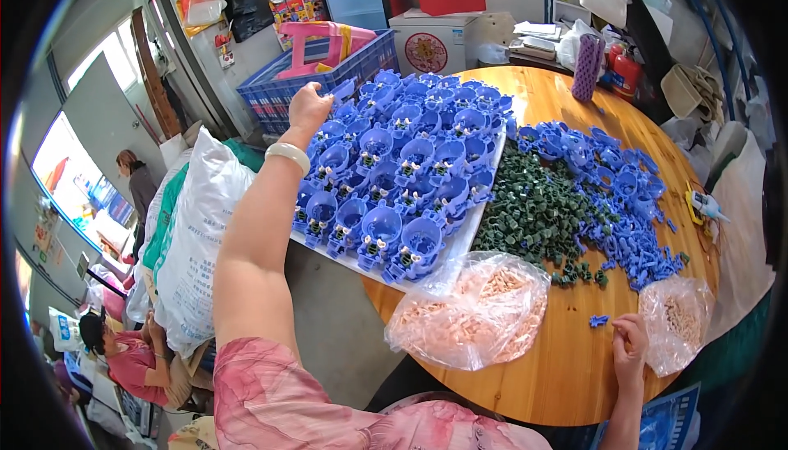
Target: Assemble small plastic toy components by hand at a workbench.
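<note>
My left hand [310, 110], arm stretched out, is closed at the far left corner of a white tray [379, 270]. Its fingertips pinch a blue plastic part [343, 89]. Rows of blue cup-shaped plastic assemblies [382, 224] with small white and dark pieces fill the tray. My right hand [629, 340] is low over the table's near right side, its fingers curled together; whatever they hold, if anything, is hidden. Just left of it lies a small blue plastic piece [599, 320]. A clear bag of small pinkish pieces [678, 319] lies close to its right.
The round wooden table [525, 392] bears a pile of dark green parts [533, 212], a heap of blue parts [624, 179] and a larger bag of pinkish pieces [472, 310]. A purple cylinder [587, 68] stands behind. White sacks [201, 236] and a blue crate [271, 93] flank the left.
</note>
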{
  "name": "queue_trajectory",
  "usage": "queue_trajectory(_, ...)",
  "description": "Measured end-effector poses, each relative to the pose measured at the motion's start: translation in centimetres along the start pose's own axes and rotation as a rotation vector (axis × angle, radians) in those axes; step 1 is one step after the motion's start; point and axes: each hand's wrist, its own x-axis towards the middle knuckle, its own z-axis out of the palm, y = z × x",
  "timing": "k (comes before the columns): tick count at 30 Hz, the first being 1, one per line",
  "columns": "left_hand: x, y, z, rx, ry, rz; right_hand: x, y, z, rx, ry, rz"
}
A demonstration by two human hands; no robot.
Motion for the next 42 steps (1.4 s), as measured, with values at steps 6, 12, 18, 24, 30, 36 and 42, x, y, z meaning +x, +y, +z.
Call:
queue_trajectory(6,-0.5,-2.6,2.8,0.0,-0.024,-0.074,0.3,0.6,0.4,-0.045,0.003,-0.042)
queue_trajectory(12,-1.8,-2.7,3.4,0.045,-0.019,-0.14,0.4,1.3,0.6,-0.057,-0.022,0.018)
queue_trajectory(18,-2.7,-3.3,3.5,0.035,-0.028,-0.094,0.7,1.4,0.6,-0.08,-0.037,0.041)
queue_trajectory(24,-3.7,-3.7,4.1,0.031,-0.015,-0.041,0.9,1.6,0.7,-0.092,-0.007,0.013)
queue_trajectory(30,-4.3,-4.6,4.0,0.059,-0.023,-0.067,0.8,0.8,0.7,-0.074,-0.029,0.013)
queue_trajectory(36,-4.5,-3.8,3.8,0.073,0.013,0.017,-0.1,-0.1,0.4,-0.085,-0.051,0.056)
queue_trajectory(42,-5.1,2.1,1.3,-0.136,0.014,0.331,0.8,1.5,-0.4,-0.117,-0.058,0.01)
